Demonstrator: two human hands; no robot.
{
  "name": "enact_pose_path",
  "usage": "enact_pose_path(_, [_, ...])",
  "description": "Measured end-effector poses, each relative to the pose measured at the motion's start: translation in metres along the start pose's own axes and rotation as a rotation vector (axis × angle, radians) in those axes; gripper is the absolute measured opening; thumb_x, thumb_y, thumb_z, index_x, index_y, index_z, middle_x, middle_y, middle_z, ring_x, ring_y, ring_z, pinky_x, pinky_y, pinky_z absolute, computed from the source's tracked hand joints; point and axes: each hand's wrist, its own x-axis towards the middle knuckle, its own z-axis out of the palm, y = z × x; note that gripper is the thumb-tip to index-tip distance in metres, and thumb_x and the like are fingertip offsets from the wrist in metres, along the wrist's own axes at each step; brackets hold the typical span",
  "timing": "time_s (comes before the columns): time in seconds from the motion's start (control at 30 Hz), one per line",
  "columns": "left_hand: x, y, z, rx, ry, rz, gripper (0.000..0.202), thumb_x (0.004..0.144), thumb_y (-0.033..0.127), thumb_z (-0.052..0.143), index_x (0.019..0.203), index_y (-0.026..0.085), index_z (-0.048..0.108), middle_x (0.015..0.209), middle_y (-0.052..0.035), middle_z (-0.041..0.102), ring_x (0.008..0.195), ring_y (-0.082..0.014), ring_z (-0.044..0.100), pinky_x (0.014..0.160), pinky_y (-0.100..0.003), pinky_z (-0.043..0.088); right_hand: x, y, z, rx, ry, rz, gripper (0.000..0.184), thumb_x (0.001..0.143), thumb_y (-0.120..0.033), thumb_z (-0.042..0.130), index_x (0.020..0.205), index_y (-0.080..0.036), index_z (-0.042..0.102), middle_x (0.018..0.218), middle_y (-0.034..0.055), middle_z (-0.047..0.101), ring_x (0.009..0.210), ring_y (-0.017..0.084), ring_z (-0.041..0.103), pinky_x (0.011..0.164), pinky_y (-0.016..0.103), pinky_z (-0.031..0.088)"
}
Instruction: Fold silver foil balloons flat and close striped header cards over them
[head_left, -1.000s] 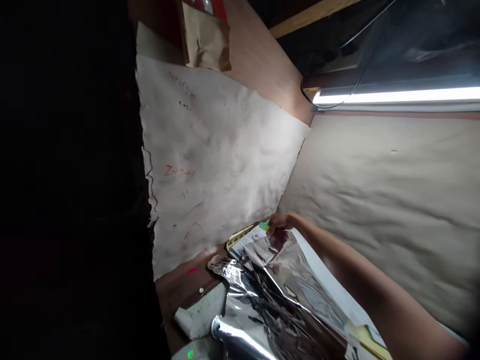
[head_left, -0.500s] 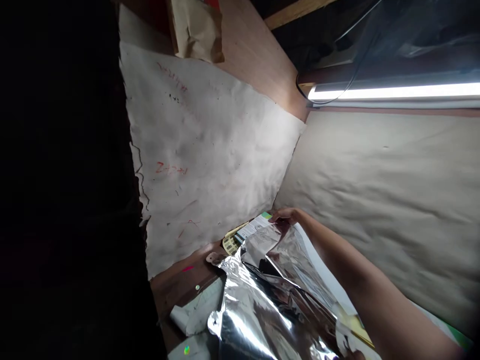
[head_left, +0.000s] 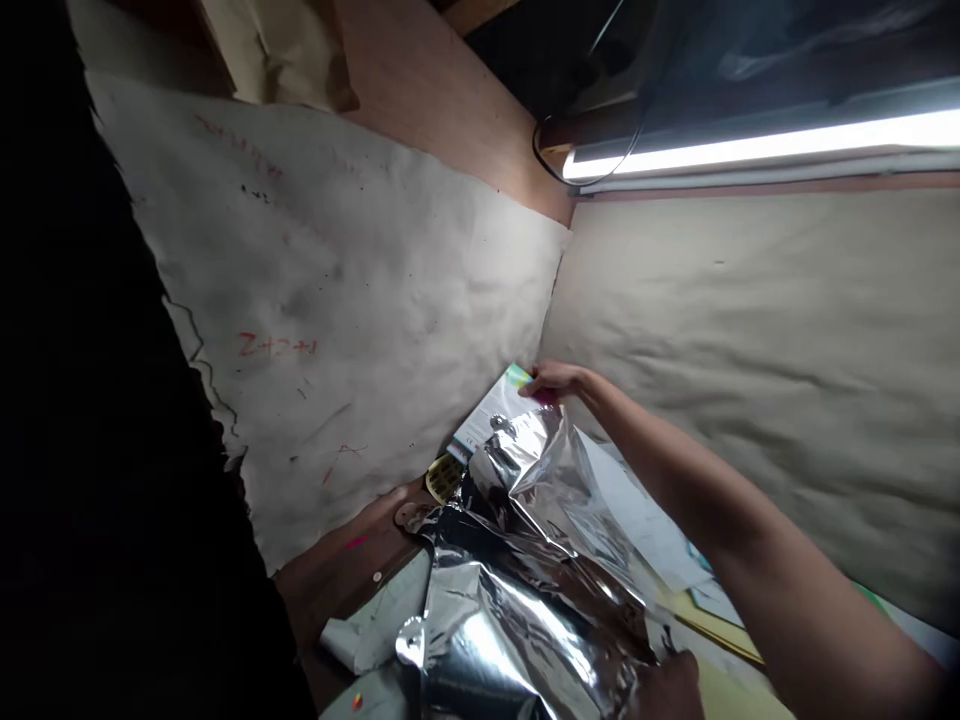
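My right hand [head_left: 551, 382] reaches into the far corner, closed on the upper corner of a white and green printed packet [head_left: 491, 412]. The thumb lies over the packet's face; the other fingers are mostly hidden. Below spreads a crumpled, shiny silver foil sheet [head_left: 487, 620] with round holed tabs on its edges; its upper end reaches up to my right hand. At the bottom edge, my left hand [head_left: 670, 688] is closed on the near right side of the foil, partly cut off by the frame.
Left of the foil lie curled pale paper [head_left: 379, 612] and a yellow patterned piece [head_left: 444, 480]. White sheets [head_left: 630, 515] and yellow paper [head_left: 709, 630] lie under the right arm. Paper-covered walls [head_left: 405, 290] meet at the corner, with a lit tube lamp [head_left: 750, 145] above.
The packet has come up and shows more of its face, with my right hand at its corner. More of my left hand shows at the foil. The view has shifted to the right.
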Motion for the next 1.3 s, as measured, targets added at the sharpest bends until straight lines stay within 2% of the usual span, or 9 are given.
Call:
enact_pose_path(0.13, [-0.003, -0.001, 0.005, -0.032, 0.073, -0.015, 0.05, 0.08, 0.028, 0.072, 0.127, 0.031, 0.055, 0.123, -0.0082, 0.063, 0.115, -0.0309, 0.059, 0.09, -0.044, 0.05, -0.055, -0.053, -0.02, -0.05, 0.231, -0.312, 0.041, 0.059, -0.036, 0.088, 0.082, -0.013, 0.065, 0.07, -0.0037, 0.062, 0.067, 0.013, 0.059, 0.062, 0.022, 0.05])
enact_pose_path(0.27, [0.001, 0.003, 0.008, -0.067, 0.119, -0.137, 0.068, 0.064, 0.025, 0.076, 0.128, 0.022, 0.054, 0.122, -0.0126, 0.063, 0.116, -0.0352, 0.058, 0.097, -0.047, 0.046, -0.137, -0.093, -0.033, -0.226, 0.557, -0.51, 0.034, 0.059, -0.032, 0.086, 0.078, -0.014, 0.064, 0.061, -0.007, 0.05, 0.066, 0.013, 0.055, 0.064, 0.025, 0.047])
enact_pose_path(0.43, [0.002, 0.016, 0.002, -0.296, 0.055, -0.029, 0.059, 0.064, 0.025, 0.072, 0.12, 0.017, 0.057, 0.114, -0.0113, 0.068, 0.107, -0.0319, 0.063, 0.092, -0.042, 0.05, -0.278, -0.096, -0.058, -0.382, 0.932, -0.707, 0.028, 0.068, -0.031, 0.08, 0.078, -0.009, 0.065, 0.069, -0.0048, 0.055, 0.073, 0.013, 0.056, 0.073, 0.031, 0.047])
enact_pose_path(0.53, [0.001, 0.026, -0.003, -0.398, 0.019, -0.017, 0.052, 0.066, 0.031, 0.073, 0.114, 0.015, 0.058, 0.105, -0.0114, 0.072, 0.1, -0.0322, 0.067, 0.087, -0.04, 0.053, -0.371, -0.065, -0.073, -0.093, 0.821, -0.545, 0.034, 0.058, -0.028, 0.088, 0.077, -0.01, 0.067, 0.071, -0.0032, 0.061, 0.067, 0.011, 0.059, 0.068, 0.028, 0.051])
enact_pose_path(0.67, [0.003, 0.039, -0.014, -0.4, 0.064, -0.109, 0.054, 0.062, 0.03, 0.076, 0.111, 0.014, 0.058, 0.091, -0.01, 0.074, 0.083, -0.031, 0.07, 0.077, -0.039, 0.055, -0.478, 0.003, -0.069, 0.185, 0.534, 0.008, 0.03, 0.059, -0.029, 0.089, 0.073, -0.011, 0.069, 0.06, -0.0002, 0.063, 0.054, 0.011, 0.059, 0.053, 0.022, 0.051])
enact_pose_path(0.87, [0.001, 0.062, -0.048, -0.291, 0.168, -0.159, 0.071, 0.059, 0.04, 0.083, 0.117, 0.01, 0.054, 0.081, -0.0065, 0.073, 0.072, -0.0269, 0.07, 0.066, -0.033, 0.054, -0.552, 0.114, -0.009, 0.45, 0.313, 0.446, 0.036, 0.053, -0.028, 0.089, 0.078, -0.011, 0.069, 0.071, 0.003, 0.071, 0.06, 0.013, 0.064, 0.056, 0.02, 0.052])
enact_pose_path(1.07, [-0.015, 0.083, -0.046, -0.224, 0.181, -0.202, 0.076, 0.083, 0.05, 0.067, 0.139, 0.009, 0.039, 0.08, 0.0033, 0.072, 0.083, -0.0227, 0.068, 0.072, -0.029, 0.051, -0.573, 0.193, 0.042, 0.542, 0.375, 0.54, 0.033, 0.048, -0.028, 0.089, 0.066, -0.013, 0.066, 0.066, 0.0015, 0.069, 0.062, 0.015, 0.065, 0.062, 0.023, 0.053])
enact_pose_path(1.17, [-0.019, 0.083, -0.037, -0.272, 0.315, -0.311, 0.067, 0.093, 0.041, 0.056, 0.148, 0.014, 0.027, 0.082, 0.006, 0.072, 0.078, -0.0177, 0.069, 0.071, -0.026, 0.05, -0.6, 0.204, 0.035, 0.576, 0.502, 0.479, 0.036, 0.051, -0.032, 0.089, 0.072, -0.013, 0.067, 0.074, 0.0029, 0.071, 0.068, 0.015, 0.066, 0.068, 0.023, 0.053])
enact_pose_path(1.3, [-0.02, 0.085, -0.031, -0.358, 0.443, -0.372, 0.068, 0.095, 0.039, 0.054, 0.152, 0.021, 0.02, 0.076, 0.0123, 0.071, 0.069, -0.0131, 0.067, 0.069, -0.023, 0.049, -0.681, 0.193, 0.008, 0.588, 0.693, 0.417, 0.045, 0.058, -0.039, 0.087, 0.089, -0.013, 0.068, 0.087, 0.0052, 0.073, 0.074, 0.015, 0.067, 0.073, 0.023, 0.052])
